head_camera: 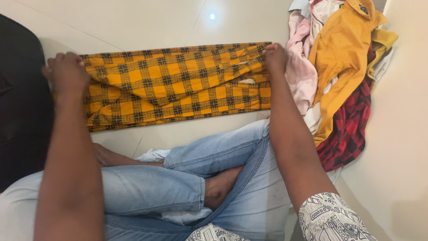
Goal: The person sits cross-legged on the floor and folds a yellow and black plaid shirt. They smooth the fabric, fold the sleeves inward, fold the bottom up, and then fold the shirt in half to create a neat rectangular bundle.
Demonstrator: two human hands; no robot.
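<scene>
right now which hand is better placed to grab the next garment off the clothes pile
Right, most likely. The right hand pinches the checked yellow cloth at the end touching the clothes pile, beside a pink garment. The left hand grips the far end, by a black seat.

Bright, even indoor light fills the view — colours read clean and nothing is murky. A small white glare spot (212, 16) sits on the glossy floor (147, 18), the mirror of a lamp overhead. Shadows are soft and short beneath the arms. Focus holds throughout — only slight wide-angle stretching at the edges.
</scene>
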